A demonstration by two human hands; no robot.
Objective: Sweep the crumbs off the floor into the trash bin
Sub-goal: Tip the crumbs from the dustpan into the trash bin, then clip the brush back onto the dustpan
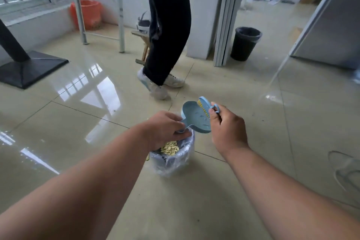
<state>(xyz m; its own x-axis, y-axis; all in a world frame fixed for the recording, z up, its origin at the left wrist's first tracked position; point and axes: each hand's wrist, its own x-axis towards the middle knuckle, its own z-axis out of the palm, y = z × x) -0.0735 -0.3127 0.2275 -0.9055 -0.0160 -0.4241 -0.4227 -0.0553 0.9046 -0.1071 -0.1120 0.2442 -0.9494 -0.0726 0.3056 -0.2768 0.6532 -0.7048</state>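
Below the hands, the small lined trash bin (172,159) is holding pale crumbs (169,148). Left hand (165,129) is gripping the dustpan (196,118) handle, tipping it over the bin; right hand (226,126) is pinching the brush (204,106) against it. Emptying looks nearly finished; next comes brushing out leftovers. Beyond, someone's legs (167,31) are standing close.

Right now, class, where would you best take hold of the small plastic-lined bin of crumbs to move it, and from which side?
Grip the small plastic-lined bin around its round wall from the near side; it stands upright, and the left hand and light blue dustpan crowd its mouth.
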